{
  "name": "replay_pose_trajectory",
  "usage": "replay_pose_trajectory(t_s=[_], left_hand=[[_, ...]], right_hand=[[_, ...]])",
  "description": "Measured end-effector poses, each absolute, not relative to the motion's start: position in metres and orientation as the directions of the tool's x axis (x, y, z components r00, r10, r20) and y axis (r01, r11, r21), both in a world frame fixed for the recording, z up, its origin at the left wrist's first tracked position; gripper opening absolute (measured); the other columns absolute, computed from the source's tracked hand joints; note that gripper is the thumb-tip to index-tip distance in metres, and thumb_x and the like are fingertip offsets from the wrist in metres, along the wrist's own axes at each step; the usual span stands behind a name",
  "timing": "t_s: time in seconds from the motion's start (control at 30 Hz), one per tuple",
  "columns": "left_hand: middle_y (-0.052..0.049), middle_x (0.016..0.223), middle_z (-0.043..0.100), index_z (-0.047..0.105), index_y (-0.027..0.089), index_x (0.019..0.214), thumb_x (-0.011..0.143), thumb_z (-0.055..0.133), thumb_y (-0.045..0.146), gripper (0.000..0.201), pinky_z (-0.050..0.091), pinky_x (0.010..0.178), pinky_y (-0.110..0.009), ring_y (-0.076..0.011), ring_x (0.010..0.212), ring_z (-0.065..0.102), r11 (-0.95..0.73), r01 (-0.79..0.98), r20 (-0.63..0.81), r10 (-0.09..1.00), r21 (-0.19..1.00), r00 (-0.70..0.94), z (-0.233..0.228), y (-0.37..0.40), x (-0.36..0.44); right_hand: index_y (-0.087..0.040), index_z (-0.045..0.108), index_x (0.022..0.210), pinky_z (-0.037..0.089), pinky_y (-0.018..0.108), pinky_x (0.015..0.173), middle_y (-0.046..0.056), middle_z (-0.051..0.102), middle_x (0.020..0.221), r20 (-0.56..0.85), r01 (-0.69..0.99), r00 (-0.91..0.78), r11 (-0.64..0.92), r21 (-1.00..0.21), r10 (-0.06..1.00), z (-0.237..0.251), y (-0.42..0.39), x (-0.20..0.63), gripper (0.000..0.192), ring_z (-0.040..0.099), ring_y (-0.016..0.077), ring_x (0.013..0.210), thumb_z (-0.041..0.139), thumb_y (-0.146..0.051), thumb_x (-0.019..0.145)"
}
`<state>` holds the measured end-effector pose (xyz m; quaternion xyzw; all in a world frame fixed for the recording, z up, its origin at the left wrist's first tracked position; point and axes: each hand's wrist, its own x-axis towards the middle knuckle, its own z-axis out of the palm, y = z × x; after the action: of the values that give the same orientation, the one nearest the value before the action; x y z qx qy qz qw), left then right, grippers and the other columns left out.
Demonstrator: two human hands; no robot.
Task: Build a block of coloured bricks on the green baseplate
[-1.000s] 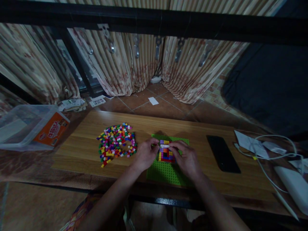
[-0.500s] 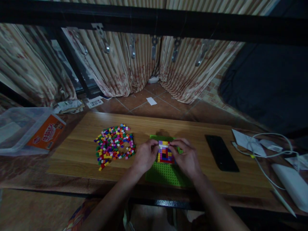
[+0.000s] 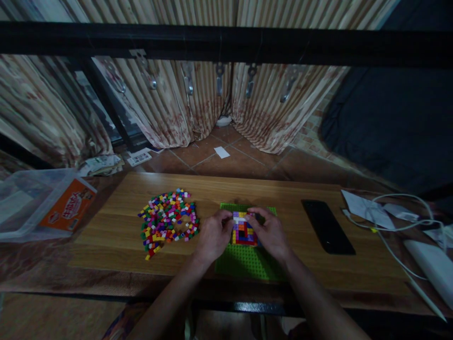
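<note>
A small structure of coloured toy bricks (image 3: 243, 232), with a dark square opening in its front, stands on a green studded baseplate (image 3: 247, 264). My left hand (image 3: 213, 237) grips its upper left side between thumb and fingers. On the upper right side, the thumb and bent fingers of my right hand (image 3: 268, 233) close around the bricks. Purple, yellow and white bricks show along the top between both hands. Whether a loose brick is pinched under the fingertips is hidden.
Loose bricks (image 3: 169, 219) lie in a spread pile to the left on the wooden table (image 3: 116, 226). A clear plastic bin (image 3: 31, 208) with an orange label stands at far left. To the right are a black phone (image 3: 327, 228), white cables (image 3: 392, 196) and papers (image 3: 366, 210).
The whole view has shifted slightly, so the table sits lower in the picture. My right hand has moved inward over the top of the structure; my left hand keeps its place.
</note>
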<state>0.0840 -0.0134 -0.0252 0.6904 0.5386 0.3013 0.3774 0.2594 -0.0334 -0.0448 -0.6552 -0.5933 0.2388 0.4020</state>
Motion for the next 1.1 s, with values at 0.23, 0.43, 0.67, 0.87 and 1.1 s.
replay_pose_trajectory(t_s=[0.23, 0.43, 0.67, 0.87, 1.1], left_hand=[[-0.002, 0.08, 0.072, 0.067, 0.019, 0.092, 0.09, 0.048, 0.03, 0.022, 0.049, 0.064, -0.024, -0.015, 0.07, 0.065, -0.06, 0.457, -0.053, 0.972, 0.887, 0.231, -0.025, -0.008, 0.087], [-0.002, 0.081, 0.072, 0.068, 0.017, 0.088, 0.085, 0.054, 0.032, 0.02, 0.049, 0.062, -0.023, -0.0142, 0.071, 0.065, -0.015, 0.367, -0.063, 0.977, 0.93, 0.202, -0.038, -0.002, 0.093], [-0.002, 0.08, 0.071, 0.069, 0.016, 0.089, 0.083, 0.056, 0.028, 0.018, 0.05, 0.063, -0.023, -0.0143, 0.072, 0.065, 0.045, 0.291, -0.097, 0.981, 0.956, 0.167, -0.044, -0.002, 0.096], [-0.003, 0.081, 0.071, 0.068, 0.016, 0.085, 0.084, 0.054, 0.027, 0.018, 0.05, 0.067, -0.024, -0.0149, 0.075, 0.065, 0.04, 0.31, -0.089, 0.985, 0.95, 0.145, -0.042, -0.005, 0.099], [-0.005, 0.088, 0.073, 0.069, 0.018, 0.093, 0.087, 0.05, 0.034, 0.025, 0.051, 0.071, -0.027, -0.018, 0.08, 0.066, 0.059, 0.391, -0.133, 0.977, 0.919, 0.165, -0.034, -0.011, 0.098]], right_hand=[[-0.021, 0.071, 0.098, 0.052, 0.036, 0.073, 0.006, 0.073, 0.094, 0.078, 0.494, 0.222, -0.043, -0.868, 0.972, -0.047, -0.033, 0.258, 0.034, 0.066, 0.0228, 0.084, 0.06, -0.048, 0.08], [-0.021, 0.071, 0.098, 0.052, 0.034, 0.069, 0.005, 0.073, 0.088, 0.05, 0.455, 0.233, -0.063, -0.888, 0.971, -0.049, -0.032, 0.258, 0.035, 0.067, 0.0216, 0.077, 0.062, -0.048, 0.078], [-0.019, 0.071, 0.098, 0.053, 0.034, 0.067, 0.006, 0.074, 0.089, -0.021, 0.367, 0.229, -0.106, -0.924, 0.973, -0.054, -0.03, 0.259, 0.041, 0.068, 0.0225, 0.077, 0.066, -0.052, 0.074], [-0.019, 0.072, 0.096, 0.054, 0.035, 0.068, 0.007, 0.075, 0.089, -0.054, 0.331, 0.225, -0.129, -0.935, 0.973, -0.05, -0.032, 0.26, 0.043, 0.069, 0.0234, 0.076, 0.068, -0.054, 0.072], [-0.022, 0.074, 0.093, 0.053, 0.038, 0.071, 0.007, 0.076, 0.089, -0.047, 0.5, 0.174, -0.129, -0.856, 0.984, -0.043, -0.031, 0.27, 0.042, 0.07, 0.0262, 0.08, 0.06, -0.058, 0.077]])
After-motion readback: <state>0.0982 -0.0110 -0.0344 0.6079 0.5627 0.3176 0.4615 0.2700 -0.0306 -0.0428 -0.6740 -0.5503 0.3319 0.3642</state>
